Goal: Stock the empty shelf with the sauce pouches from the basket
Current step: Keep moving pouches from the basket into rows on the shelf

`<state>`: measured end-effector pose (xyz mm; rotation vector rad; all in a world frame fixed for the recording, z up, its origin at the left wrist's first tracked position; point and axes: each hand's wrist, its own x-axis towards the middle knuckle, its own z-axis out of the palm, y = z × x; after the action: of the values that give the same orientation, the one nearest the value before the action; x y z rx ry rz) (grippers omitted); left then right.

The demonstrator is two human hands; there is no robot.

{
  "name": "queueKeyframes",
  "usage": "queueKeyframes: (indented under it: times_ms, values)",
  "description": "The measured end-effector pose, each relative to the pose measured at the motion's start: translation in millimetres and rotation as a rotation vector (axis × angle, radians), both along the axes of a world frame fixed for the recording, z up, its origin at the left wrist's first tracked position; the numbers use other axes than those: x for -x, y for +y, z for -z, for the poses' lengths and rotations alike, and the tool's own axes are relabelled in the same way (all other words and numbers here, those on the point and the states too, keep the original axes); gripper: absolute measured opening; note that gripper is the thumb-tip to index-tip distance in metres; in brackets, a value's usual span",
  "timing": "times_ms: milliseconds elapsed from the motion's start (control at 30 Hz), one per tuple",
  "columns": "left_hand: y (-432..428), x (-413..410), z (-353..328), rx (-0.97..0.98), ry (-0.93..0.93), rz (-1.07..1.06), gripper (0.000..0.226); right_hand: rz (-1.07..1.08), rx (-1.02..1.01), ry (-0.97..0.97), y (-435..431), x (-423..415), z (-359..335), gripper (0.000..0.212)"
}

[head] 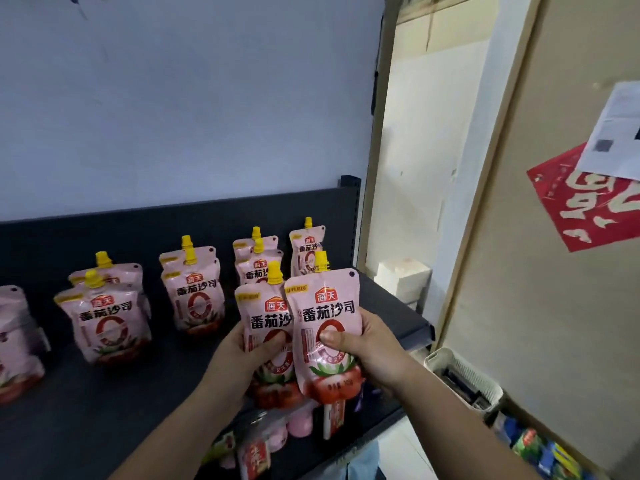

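a dark metal shelf (104,410) runs under a pale wall (173,98) and stops at the right beside a beige door frame. past the frame, a tan board carries a red paper sign (585,209) partly covered by a white sheet (620,133). the sauce pouches already set out (194,296) stand upright on their bottoms, yellow caps up and printed fronts toward the aisle. they are lined in short files from front to back, which looks like ordinary facing so the label reads from the front. at the right end one pouch (306,254) stands alone at the back with free board in front of it. the left hand (239,355) and the right hand (372,348) each hold one more pouch, side by side and touching, over the front of that right end. the left pouch (263,306) is clamped between a thumb on its front and fingers curled behind. the right pouch (327,306) is held likewise, the thumb pressed on the red ring of its label. both are gripped around the middle with caps up and fronts out, probably so they can go down standing without being turned. a white basket (460,368) sits low at the right, beside the shelf; its inside is too dark to tell whether pouches remain in it. below the shelf, more pink packets (298,424) show on a lower tier.
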<state>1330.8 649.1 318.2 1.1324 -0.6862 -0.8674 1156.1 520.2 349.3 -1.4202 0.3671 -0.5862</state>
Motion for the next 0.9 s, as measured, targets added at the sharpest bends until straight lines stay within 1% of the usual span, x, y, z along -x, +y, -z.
queueKeyframes:
  times_ms: [100,167,233,300,400,467,600,667,767,900]
  values:
    - [-18,-10,4,-0.014,-0.014,-0.031,0.057,-0.025,-0.016,0.003,-25,-13,11,0.037]
    - [-34,-20,8,-0.011,-0.027,-0.04,0.065,-0.031,-0.022,0.001,-42,-25,16,0.042]
    - [-48,-32,10,-0.008,-0.038,-0.043,0.064,-0.025,-0.015,0.003,-57,-38,18,0.045]
    - [-60,-43,11,-0.007,-0.04,-0.029,0.062,-0.031,-0.016,0.005,-70,-49,19,0.044]
    - [-79,-58,10,0.001,-0.067,-0.013,0.062,-0.028,-0.023,-0.003,-92,-62,25,0.037]
    - [-90,-65,8,0.001,-0.081,-0.027,0.061,-0.018,-0.022,-0.011,-108,-68,29,0.037]
    - [-99,-83,5,0.017,-0.064,-0.086,0.072,0.08,-0.092,-0.021,-140,-81,38,0.046]
    - [-99,-90,2,0.019,-0.061,-0.112,0.069,0.123,-0.111,-0.019,-159,-90,42,0.044]
    - [-96,-91,0,0.029,-0.074,-0.152,0.065,0.151,-0.077,0.013,-188,-112,52,0.035]
    - [-94,-83,-1,0.013,-0.072,-0.245,0.06,0.13,-0.03,0.061,-215,-142,68,0.031]
